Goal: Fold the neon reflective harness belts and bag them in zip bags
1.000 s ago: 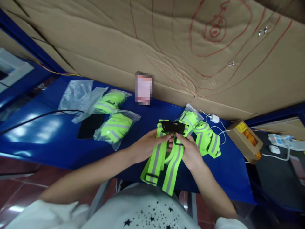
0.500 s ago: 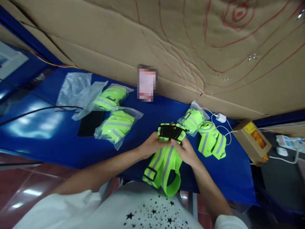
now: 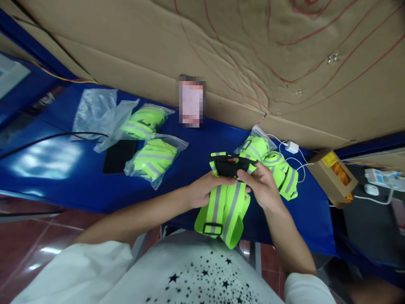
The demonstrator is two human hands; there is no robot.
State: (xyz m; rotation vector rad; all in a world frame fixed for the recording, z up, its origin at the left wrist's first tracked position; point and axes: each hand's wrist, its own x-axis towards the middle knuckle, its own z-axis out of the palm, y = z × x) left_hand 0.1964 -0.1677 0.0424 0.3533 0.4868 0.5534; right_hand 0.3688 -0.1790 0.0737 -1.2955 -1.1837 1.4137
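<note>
Between both hands, above the table's front edge, is a neon yellow-green reflective strap harness (image 3: pixel 232 207) with grey stripes. My left hand (image 3: pixel 205 188) is closed on its left side, thumb lying along the lower edge of a black panel (image 3: pixel 226 166). Gripping the right side, my right hand (image 3: pixel 263 185) presses its thumb on that panel. The straps hang below in loops, with a black slide buckle (image 3: pixel 212 229) at the bottom. Just beyond my right hand a folded reflective harness (image 3: pixel 286 179) lies unbagged, beside a bagged one (image 3: pixel 255 145).
Two bagged harnesses (image 3: pixel 155 158) and crumpled clear bags (image 3: pixel 95 112) lie on the blue table (image 3: pixel 76 177). Near them is a flat black object (image 3: pixel 118 157). A blurred-out upright item (image 3: pixel 192 101) leans against the cardboard wall (image 3: pixel 133 50). At right are a white charger (image 3: pixel 291 147) and a cardboard box (image 3: pixel 335 177).
My right hand has shifted up and right along the harness, its thumb now on the black panel. The hanging loops have swung slightly, and the view has tilted a little.
</note>
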